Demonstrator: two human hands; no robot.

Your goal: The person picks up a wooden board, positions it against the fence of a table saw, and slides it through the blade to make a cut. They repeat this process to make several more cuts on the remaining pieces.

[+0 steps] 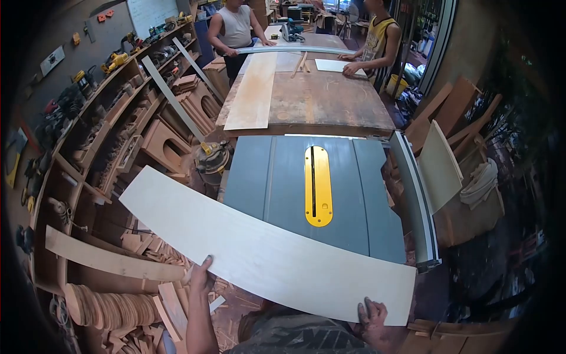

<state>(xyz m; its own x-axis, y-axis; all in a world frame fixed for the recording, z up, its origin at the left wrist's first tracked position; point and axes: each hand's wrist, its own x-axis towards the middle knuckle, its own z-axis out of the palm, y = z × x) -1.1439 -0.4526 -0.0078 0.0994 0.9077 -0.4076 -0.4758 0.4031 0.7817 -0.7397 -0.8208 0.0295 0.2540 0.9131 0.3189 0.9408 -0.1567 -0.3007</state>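
A long, pale plywood board (265, 251) lies slantwise across the front of a grey table saw (292, 194), its left end sticking out past the saw. My left hand (202, 276) grips the board's near edge left of the middle, thumb on top and the other fingers hidden beneath. Close to the right end, my right hand (372, 312) holds the same edge, with fingertips showing on the upper face. A yellow insert plate (319, 186) with a dark slot is set in the saw top; no blade shows above it. The rip fence (414, 197) runs along the saw's right side.
Behind the saw stands a wooden worktable (318, 109) with a long panel (253, 88) on it. Two people work at its far end, beside a circular saw (292, 30). Shelves of tools and offcuts line the left wall. Wood scraps (162, 251) cover the floor at left.
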